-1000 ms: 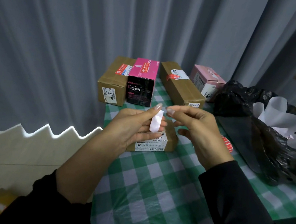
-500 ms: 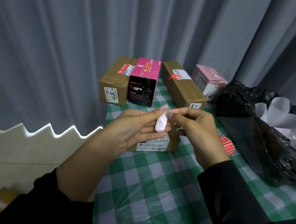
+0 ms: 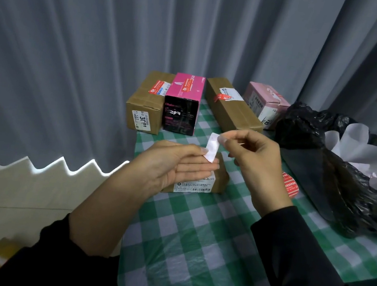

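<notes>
My right hand [image 3: 254,163] pinches the top of a small white paper slip [image 3: 212,146] between thumb and forefinger. My left hand [image 3: 175,165] lies palm up with straight fingers, and its fingertips touch the slip's lower edge. Both hands hover above a small brown parcel [image 3: 219,181] with a white shipping label, which lies on the green-and-white checked tablecloth [image 3: 194,239]. Much of the parcel is hidden behind my left hand.
At the table's back stand a brown box [image 3: 146,106], a pink-and-black box [image 3: 183,103], a long brown box [image 3: 233,105] and a pale pink box [image 3: 263,102]. A black bag [image 3: 346,178] with white paper fills the right side. A red tape roll [image 3: 291,186] lies beside my right wrist.
My right hand has lifted the slip up and to the right. My left hand has opened flat and now only touches the slip's lower edge.
</notes>
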